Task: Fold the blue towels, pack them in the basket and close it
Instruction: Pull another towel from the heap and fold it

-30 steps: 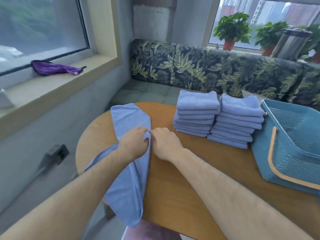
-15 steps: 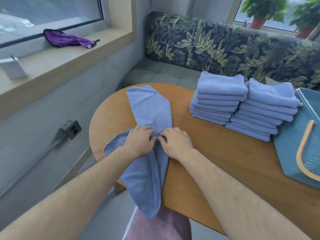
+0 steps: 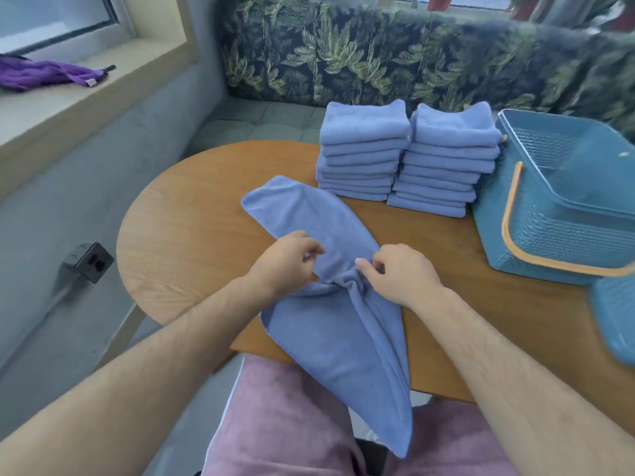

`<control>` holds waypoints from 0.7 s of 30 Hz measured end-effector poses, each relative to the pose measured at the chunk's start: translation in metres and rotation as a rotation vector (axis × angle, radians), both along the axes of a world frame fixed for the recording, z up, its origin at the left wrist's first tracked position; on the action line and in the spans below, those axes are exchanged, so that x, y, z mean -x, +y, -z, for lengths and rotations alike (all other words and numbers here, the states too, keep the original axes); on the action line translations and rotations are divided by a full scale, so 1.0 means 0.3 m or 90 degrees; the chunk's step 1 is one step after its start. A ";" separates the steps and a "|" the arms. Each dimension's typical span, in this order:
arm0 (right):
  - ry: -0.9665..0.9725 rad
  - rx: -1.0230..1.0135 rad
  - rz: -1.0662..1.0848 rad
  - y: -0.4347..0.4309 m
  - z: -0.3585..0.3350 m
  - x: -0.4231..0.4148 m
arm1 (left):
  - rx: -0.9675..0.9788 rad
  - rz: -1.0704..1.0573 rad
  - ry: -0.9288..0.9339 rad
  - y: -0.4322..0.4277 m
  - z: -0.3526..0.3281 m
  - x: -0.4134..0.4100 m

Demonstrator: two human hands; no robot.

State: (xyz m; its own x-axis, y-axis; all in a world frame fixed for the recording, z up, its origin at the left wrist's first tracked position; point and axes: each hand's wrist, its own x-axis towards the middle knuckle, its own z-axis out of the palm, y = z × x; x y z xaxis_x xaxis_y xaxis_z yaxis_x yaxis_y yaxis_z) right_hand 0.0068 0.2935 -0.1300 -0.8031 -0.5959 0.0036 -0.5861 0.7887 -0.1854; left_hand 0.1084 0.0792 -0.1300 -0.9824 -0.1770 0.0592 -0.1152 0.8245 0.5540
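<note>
Hands meet at the bunched middle of a blue towel [image 3: 338, 341] on a round wooden table [image 3: 192, 228]. The left hand [image 3: 285, 261] and right hand [image 3: 403, 274] each pinch the cloth between curled fingers and thumb. The towel's near end hangs over the table edge. Behind it, a first stack of folded towels [image 3: 362, 149] touches a second stack [image 3: 446, 159], just beside the blue basket [image 3: 556, 242].

matt cloth towel [image 3: 336, 338], wood table [image 3: 192, 242]
</note>
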 end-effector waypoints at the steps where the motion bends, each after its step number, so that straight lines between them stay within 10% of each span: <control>1: -0.006 -0.011 0.003 0.016 -0.017 0.001 | 0.038 -0.009 -0.015 -0.011 0.005 0.011; 7: 0.018 -0.081 0.010 0.021 -0.070 -0.035 | 0.149 -0.021 -0.090 -0.009 0.035 0.065; 21: -0.275 0.483 0.146 -0.036 -0.153 -0.076 | 0.017 0.061 0.244 0.166 -0.216 0.152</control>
State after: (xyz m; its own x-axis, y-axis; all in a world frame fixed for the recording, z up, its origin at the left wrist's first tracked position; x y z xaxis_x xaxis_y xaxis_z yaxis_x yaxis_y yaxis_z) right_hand 0.0297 0.2828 -0.0840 -0.9244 -0.3814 0.0008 -0.1877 0.4532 -0.8714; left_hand 0.0627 0.1290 -0.0652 -0.9002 -0.0797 0.4282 0.1733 0.8364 0.5201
